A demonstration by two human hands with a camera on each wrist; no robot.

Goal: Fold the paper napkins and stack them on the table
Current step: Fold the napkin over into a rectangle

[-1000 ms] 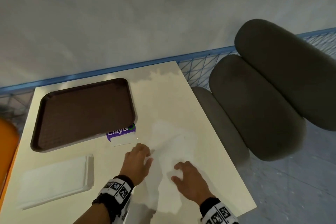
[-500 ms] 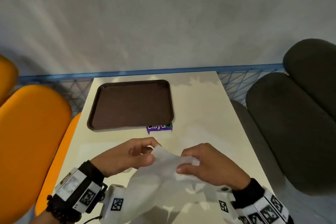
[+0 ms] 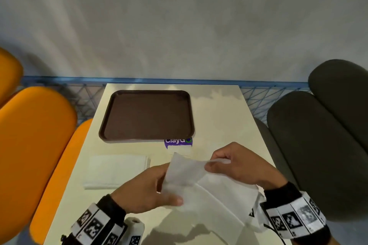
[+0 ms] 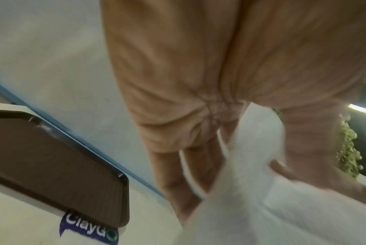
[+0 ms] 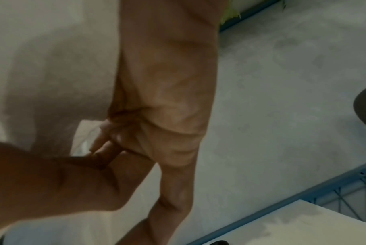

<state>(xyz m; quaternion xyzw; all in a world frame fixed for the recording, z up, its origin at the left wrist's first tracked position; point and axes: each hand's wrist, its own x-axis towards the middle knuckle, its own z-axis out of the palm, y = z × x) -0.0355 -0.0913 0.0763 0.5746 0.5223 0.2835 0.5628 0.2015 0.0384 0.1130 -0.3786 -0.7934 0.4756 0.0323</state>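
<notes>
Napkin in hand: one white paper napkin (image 3: 201,183) is held above the near part of the table (image 3: 223,117), toward 5 o'clock of the tabletop; it is raised off the surface, creased, and its lower part hangs down toward the near edge
Left hand: the left hand (image 3: 145,191) is closed on the napkin's left edge, the thumb laid over the front of the sheet and the fingers curled behind it; in the left wrist view the white sheet is seen running between thumb and fingers, blurred
Right hand: the right hand (image 3: 239,165) is pinched on the napkin's upper right corner, fingertips and thumb brought together on the paper; the remaining fingers are seen curled in the right wrist view
Napkin stack: a flat pile of white napkins (image 3: 117,171) is laid on the table at 8 o'clock, just left of the left hand and apart from the held sheet; whether these are folded cannot be told
Tray: a dark brown tray (image 3: 147,93) is set at 11 o'clock on the table, beyond the pile
Sticker: a purple label (image 3: 178,142) is stuck to the table at the tray's near right corner, partly covered by it
Seats: orange seats (image 3: 33,125) are placed at 9 o'clock of the table, dark grey seats (image 3: 318,141) at 3 o'clock
</notes>
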